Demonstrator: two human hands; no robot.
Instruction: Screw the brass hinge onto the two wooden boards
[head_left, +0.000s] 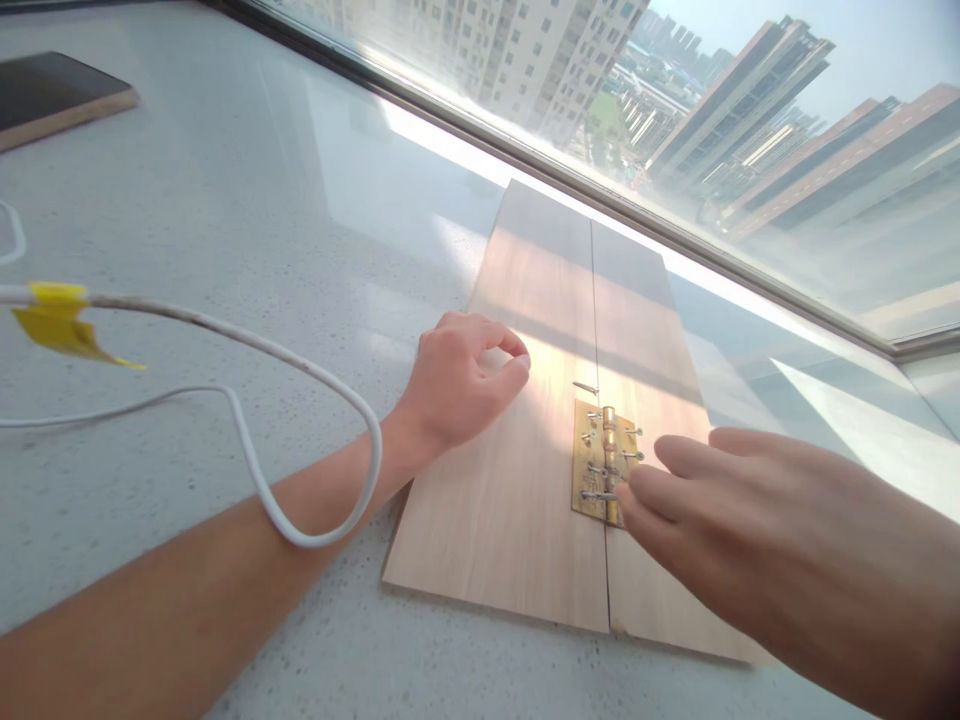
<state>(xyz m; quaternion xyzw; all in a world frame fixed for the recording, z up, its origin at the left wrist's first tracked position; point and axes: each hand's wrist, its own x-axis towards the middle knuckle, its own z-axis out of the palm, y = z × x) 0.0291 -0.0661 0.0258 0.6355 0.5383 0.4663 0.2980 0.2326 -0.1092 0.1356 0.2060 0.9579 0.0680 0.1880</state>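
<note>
A brass butt hinge (580,478) lies across the seam between two pale wooden boards (510,500). Several screws (636,432) stick up from its leaves, some leaning. One loose screw (585,387) lies just above the hinge, over the seam. My right hand (757,520) reaches in from the right, its fingers closed together at the hinge's lower right corner; whatever is between the fingertips is hidden. Over the left board, my left hand (469,385) has thumb and forefinger pressed together in a pinch. I cannot make out anything between those tips.
A white cable (300,365) with yellow tape (58,318) loops across my left forearm. A dark phone-like slab (64,90) lies at the upper left of the speckled white countertop (247,220). A window frame (480,125) runs along the boards' far end.
</note>
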